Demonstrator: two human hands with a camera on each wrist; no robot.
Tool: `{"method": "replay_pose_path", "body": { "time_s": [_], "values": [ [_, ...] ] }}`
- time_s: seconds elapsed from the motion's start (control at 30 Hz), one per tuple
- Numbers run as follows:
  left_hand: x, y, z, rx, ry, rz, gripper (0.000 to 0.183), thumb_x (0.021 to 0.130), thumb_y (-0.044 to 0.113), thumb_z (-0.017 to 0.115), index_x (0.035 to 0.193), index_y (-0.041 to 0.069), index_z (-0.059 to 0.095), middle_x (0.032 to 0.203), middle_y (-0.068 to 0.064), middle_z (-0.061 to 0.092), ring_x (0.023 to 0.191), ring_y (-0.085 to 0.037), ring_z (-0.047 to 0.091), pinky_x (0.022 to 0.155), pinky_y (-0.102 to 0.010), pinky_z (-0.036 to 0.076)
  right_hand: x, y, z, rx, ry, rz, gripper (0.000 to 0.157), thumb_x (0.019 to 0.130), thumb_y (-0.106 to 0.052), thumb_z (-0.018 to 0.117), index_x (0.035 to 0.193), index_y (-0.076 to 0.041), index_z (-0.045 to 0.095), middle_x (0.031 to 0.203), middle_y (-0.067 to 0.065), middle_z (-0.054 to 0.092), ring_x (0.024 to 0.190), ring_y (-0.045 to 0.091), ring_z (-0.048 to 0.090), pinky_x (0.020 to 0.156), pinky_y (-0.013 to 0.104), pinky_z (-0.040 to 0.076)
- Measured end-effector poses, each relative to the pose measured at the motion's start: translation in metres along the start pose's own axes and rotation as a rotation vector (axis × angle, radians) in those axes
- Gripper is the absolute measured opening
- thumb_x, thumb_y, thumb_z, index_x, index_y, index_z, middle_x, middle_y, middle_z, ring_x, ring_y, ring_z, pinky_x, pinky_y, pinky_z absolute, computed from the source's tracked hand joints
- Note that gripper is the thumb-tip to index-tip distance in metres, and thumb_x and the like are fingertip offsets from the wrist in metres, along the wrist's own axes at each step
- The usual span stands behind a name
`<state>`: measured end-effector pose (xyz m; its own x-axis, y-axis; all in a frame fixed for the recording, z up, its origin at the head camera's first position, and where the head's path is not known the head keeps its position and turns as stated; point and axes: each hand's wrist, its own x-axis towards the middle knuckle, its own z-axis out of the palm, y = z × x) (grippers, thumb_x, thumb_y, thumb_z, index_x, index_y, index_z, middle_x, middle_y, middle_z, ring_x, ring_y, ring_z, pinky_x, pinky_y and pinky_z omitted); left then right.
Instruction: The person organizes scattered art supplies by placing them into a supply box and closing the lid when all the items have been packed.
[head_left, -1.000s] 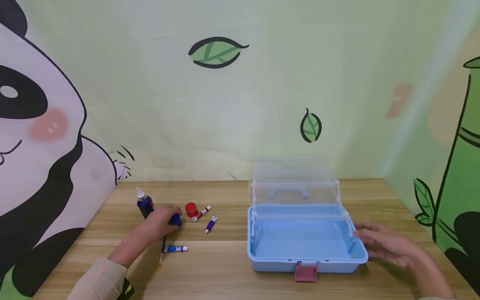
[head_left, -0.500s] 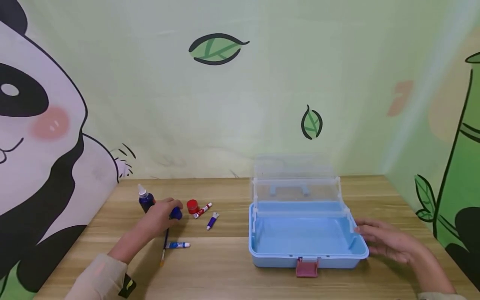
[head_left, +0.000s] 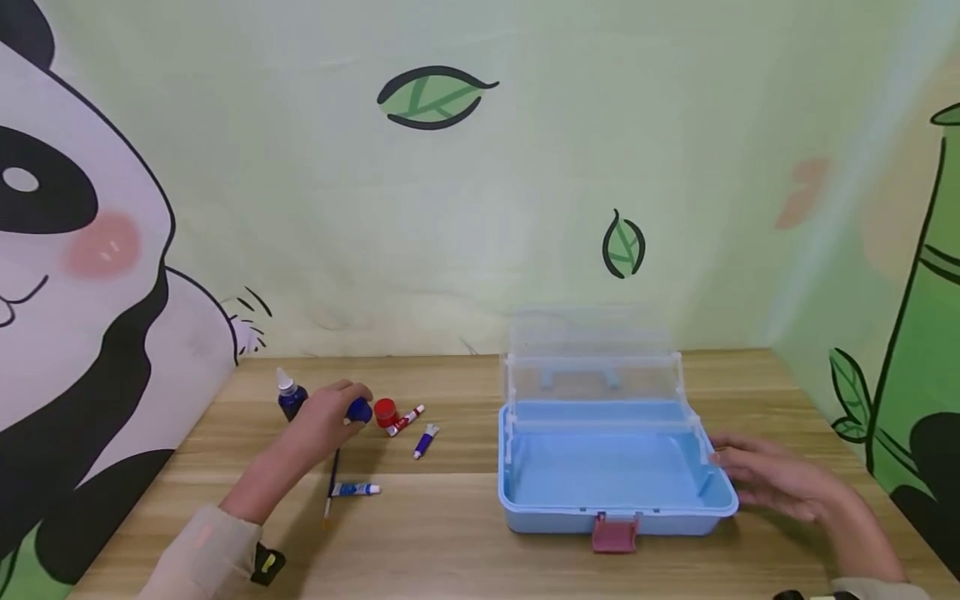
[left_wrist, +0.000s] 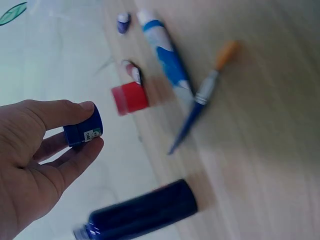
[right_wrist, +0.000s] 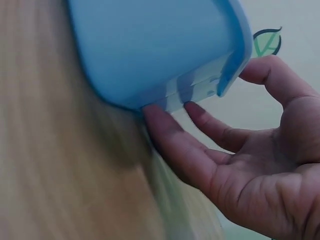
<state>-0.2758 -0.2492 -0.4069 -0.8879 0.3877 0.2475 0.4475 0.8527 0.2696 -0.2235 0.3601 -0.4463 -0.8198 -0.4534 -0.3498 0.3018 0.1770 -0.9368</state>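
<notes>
My left hand pinches a small blue paint jar between thumb and fingers, with part of a label showing in the left wrist view. The jar is held clear of the tabletop. On the right, a light blue storage box stands with its clear lid raised and nothing inside. Relaxed fingertips of my right hand touch the outside of its right wall; in the right wrist view they spread from the rim to near the base of the box.
A dark blue bottle stands behind my left hand. Nearby are a red jar, red paint tube, purple-blue tube, light blue tube and paintbrush. The box's pink latch hangs in front.
My left hand has risen slightly and shifted right, bringing the blue jar up off the table. The right hand stays against the box.
</notes>
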Motion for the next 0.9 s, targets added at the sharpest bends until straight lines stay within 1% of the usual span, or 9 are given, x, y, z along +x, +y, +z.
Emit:
{"method": "replay_pose_path", "body": {
  "time_s": [0.1, 0.23, 0.4, 0.53, 0.63, 0.8, 0.9],
  "values": [
    [0.002, 0.007, -0.003, 0.004, -0.005, 0.013, 0.036, 0.080, -0.007, 0.081, 0.112, -0.001, 0.067, 0.108, -0.018, 0.068, 0.098, -0.036, 0.069, 0.082, -0.048, 0.059, 0.002, -0.003, 0.001, -0.027, -0.012, 0.008, 0.076, 0.107, -0.021, 0.048, 0.152, 0.019, 0.001, 0.147, 0.028, 0.045, 0.122, 0.025, 0.059, 0.097, 0.050, 0.053],
    [0.006, 0.019, -0.006, 0.011, -0.016, 0.051, 0.037, 0.080, -0.006, 0.081, 0.113, 0.000, 0.067, 0.109, -0.018, 0.068, 0.099, -0.036, 0.069, 0.083, -0.048, 0.059, 0.003, -0.004, -0.001, -0.025, -0.023, 0.024, 0.077, 0.107, -0.021, 0.048, 0.151, 0.020, 0.000, 0.145, 0.030, 0.045, 0.122, 0.027, 0.059, 0.097, 0.051, 0.053],
    [0.011, 0.036, -0.009, 0.003, -0.020, 0.063, 0.038, 0.081, -0.004, 0.082, 0.115, 0.003, 0.067, 0.112, -0.015, 0.067, 0.102, -0.035, 0.069, 0.085, -0.047, 0.059, 0.004, -0.003, -0.003, 0.004, -0.049, 0.022, 0.076, 0.107, -0.019, 0.047, 0.151, 0.019, -0.002, 0.142, 0.024, 0.049, 0.122, 0.026, 0.059, 0.099, 0.051, 0.052],
    [0.019, 0.051, -0.012, 0.011, -0.014, 0.108, 0.039, 0.080, -0.003, 0.083, 0.115, 0.004, 0.067, 0.115, -0.015, 0.068, 0.104, -0.035, 0.069, 0.085, -0.046, 0.059, 0.005, -0.003, -0.007, 0.006, -0.076, 0.011, 0.074, 0.107, -0.018, 0.046, 0.150, 0.020, -0.002, 0.140, 0.018, 0.052, 0.121, 0.024, 0.060, 0.098, 0.051, 0.052],
    [0.025, 0.062, -0.014, 0.026, -0.021, 0.153, 0.039, 0.081, -0.001, 0.083, 0.115, 0.004, 0.066, 0.117, -0.016, 0.067, 0.104, -0.036, 0.069, 0.085, -0.045, 0.059, 0.005, -0.002, -0.009, 0.002, -0.092, 0.009, 0.074, 0.108, -0.018, 0.045, 0.150, 0.020, -0.003, 0.140, 0.017, 0.052, 0.121, 0.024, 0.060, 0.099, 0.051, 0.052],
    [0.037, 0.081, -0.021, 0.026, -0.034, 0.198, 0.038, 0.083, 0.002, 0.082, 0.118, 0.004, 0.066, 0.115, -0.014, 0.067, 0.105, -0.032, 0.069, 0.087, -0.043, 0.059, 0.007, -0.004, -0.008, 0.000, -0.072, 0.037, 0.076, 0.106, -0.017, 0.047, 0.150, 0.019, -0.003, 0.141, 0.020, 0.051, 0.121, 0.024, 0.060, 0.099, 0.051, 0.052],
    [0.045, 0.093, -0.024, 0.014, -0.046, 0.203, 0.039, 0.085, 0.004, 0.082, 0.120, 0.004, 0.066, 0.116, -0.012, 0.067, 0.107, -0.029, 0.068, 0.089, -0.041, 0.058, 0.008, -0.005, -0.007, -0.007, -0.060, 0.052, 0.077, 0.106, -0.017, 0.048, 0.151, 0.019, -0.003, 0.141, 0.021, 0.050, 0.121, 0.025, 0.060, 0.098, 0.051, 0.052]
  ]
}}
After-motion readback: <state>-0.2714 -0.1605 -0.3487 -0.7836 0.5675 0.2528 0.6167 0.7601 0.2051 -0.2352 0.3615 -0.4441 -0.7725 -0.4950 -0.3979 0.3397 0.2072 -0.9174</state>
